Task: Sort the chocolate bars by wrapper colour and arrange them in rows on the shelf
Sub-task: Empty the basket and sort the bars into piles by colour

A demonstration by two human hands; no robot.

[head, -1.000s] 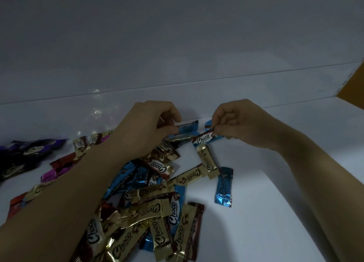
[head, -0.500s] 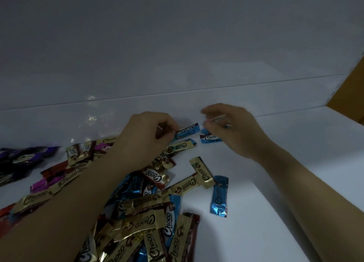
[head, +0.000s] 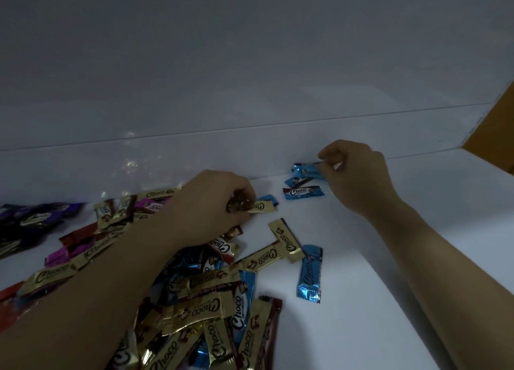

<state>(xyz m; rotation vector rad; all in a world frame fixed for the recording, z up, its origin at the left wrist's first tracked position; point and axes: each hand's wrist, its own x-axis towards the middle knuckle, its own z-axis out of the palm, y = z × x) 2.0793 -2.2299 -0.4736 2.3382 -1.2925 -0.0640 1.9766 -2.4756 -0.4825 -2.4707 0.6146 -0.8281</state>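
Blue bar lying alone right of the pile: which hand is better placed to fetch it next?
Right hand, probably: it pinches a blue bar at the blue group, on the same side as the lone bar. The left hand grips a gold bar over the pile.

The chocolate bars (head: 200, 311) have thin, shiny foil-like wrappers, crinkled and full of glints; the gold bar (head: 260, 206) and the blue bar (head: 304, 169) shine the same. The white shelf (head: 361, 300) is smooth and slightly glossy. At its right edge a brown panel (head: 498, 130) looks matt.
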